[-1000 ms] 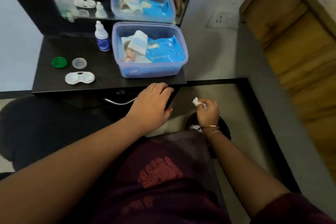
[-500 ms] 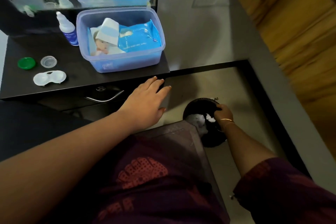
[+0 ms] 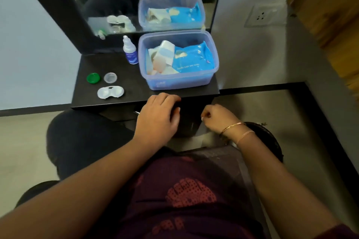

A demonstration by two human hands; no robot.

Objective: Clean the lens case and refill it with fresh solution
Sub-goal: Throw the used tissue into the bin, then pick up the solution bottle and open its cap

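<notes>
Blue tub [image 3: 174, 83] stands right of lens case [image 3: 110, 92], solution bottle [image 3: 130, 52] behind.

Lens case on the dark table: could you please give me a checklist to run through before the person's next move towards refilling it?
1. Lens case wells uncovered: ok; the green cap and clear cap lie behind it on the table.
2. Wells clean and dry: cannot tell, too small.
3. Solution bottle upright and near: ok, it stands beside the blue tub.
4. Bottle nozzle uncapped: cannot tell.
5. Hands free: ok; the left hand lies at the table edge, and the right hand is curled with nothing visible in it.
</notes>
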